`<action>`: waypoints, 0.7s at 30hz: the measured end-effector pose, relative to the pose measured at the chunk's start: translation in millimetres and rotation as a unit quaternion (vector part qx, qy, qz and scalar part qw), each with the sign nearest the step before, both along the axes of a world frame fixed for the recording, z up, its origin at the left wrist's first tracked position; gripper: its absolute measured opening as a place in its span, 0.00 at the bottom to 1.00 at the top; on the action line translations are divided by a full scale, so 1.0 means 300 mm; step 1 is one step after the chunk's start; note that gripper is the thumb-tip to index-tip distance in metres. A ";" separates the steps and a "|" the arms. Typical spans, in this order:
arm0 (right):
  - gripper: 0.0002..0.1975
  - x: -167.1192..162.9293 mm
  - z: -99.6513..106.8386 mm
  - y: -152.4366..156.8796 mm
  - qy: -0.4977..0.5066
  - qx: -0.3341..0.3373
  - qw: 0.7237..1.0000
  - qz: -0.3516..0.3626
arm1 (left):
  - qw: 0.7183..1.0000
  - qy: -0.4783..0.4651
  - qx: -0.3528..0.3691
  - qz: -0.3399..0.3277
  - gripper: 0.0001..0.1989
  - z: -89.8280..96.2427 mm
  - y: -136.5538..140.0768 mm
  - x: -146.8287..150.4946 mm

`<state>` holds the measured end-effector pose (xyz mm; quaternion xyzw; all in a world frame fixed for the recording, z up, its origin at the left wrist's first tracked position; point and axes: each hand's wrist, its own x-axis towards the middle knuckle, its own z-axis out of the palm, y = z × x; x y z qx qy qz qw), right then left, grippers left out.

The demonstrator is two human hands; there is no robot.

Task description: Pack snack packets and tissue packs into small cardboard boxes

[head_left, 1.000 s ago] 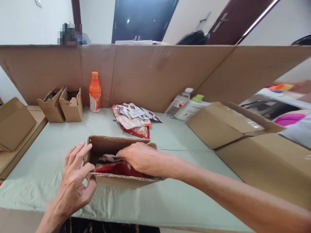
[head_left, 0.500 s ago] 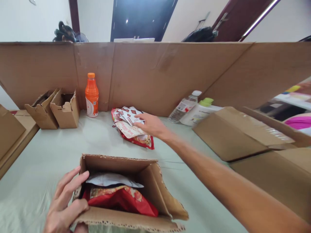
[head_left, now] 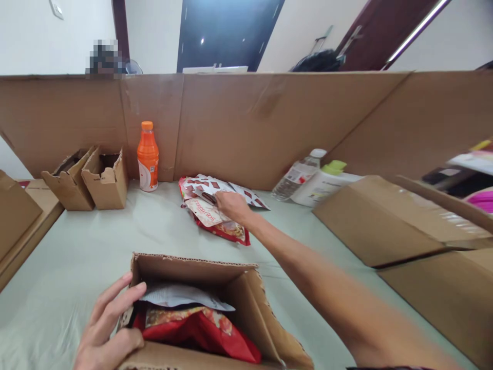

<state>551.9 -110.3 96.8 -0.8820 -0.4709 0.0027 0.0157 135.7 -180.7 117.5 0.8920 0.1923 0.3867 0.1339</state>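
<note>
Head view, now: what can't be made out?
In the head view:
Bare right hand: whether it grips flat white-and-brown packets; its own back hides this.
Open brown cardboard box: floor, hidden by the red bag and flat pale packet; near side, cut off by the bottom edge.
Bare left hand: wrist, cut off there too.
White bottle with green cap: label print, too small.

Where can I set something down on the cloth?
The widest free patch of green cloth lies between the small cartons, orange bottle, packet pile and open box. Another lies left of the left hand. Crowded: back right, with clear bottle, white bottle and large cartons. The right forearm crosses the strip between those and the open box.
</note>
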 end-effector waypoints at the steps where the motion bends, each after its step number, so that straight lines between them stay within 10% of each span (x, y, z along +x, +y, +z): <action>1: 0.18 -0.008 0.026 -0.018 -0.002 0.013 1.000 -0.007 | 1.000 -0.001 -0.004 -0.001 0.12 0.003 -0.002 0.001; 10: 0.19 -0.144 0.396 -0.342 0.049 0.266 0.962 0.034 | 0.999 -0.025 -0.011 0.016 0.19 0.041 -0.014 -0.064; 15: 0.13 -0.328 0.548 -0.567 0.143 0.465 0.849 0.205 | 0.988 -0.142 -0.045 0.035 0.29 0.103 -0.036 -0.032; 21: 0.13 -0.548 0.581 -0.666 0.234 0.423 0.785 0.388 | 0.981 -0.165 -0.100 0.011 0.28 0.156 -0.101 -0.020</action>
